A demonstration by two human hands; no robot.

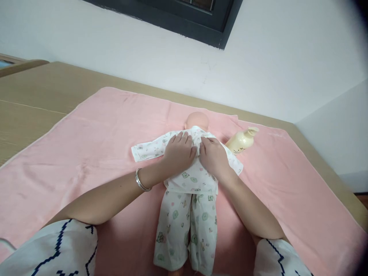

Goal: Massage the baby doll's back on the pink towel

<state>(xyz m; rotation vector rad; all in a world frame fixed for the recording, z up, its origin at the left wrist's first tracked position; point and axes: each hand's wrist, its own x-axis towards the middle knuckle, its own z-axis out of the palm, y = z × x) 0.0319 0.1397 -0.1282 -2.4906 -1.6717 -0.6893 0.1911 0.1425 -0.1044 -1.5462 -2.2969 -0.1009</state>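
Note:
A baby doll (197, 121) lies stretched out on a pink blanket, its smooth round head pointing away from me; no facial features show. It wears a white long-sleeved top (192, 178) and matching trousers (174, 230), both printed with small green and pink figures. My left hand (179, 151) rests flat on the upper part of the top, fingers together and stretched out. Beside it my right hand (214, 155) lies on the other side of the upper body, its fingers slightly bent and partly hidden. Neither hand visibly grasps anything. The thumbs are close together over the doll's middle.
A cream pump bottle (240, 141) lies tilted on the blanket just right of the doll's sleeve. The pink blanket (94, 153) covers much of a wooden surface (37, 92). Behind is a white wall (161, 53) with a dark window frame (198, 27).

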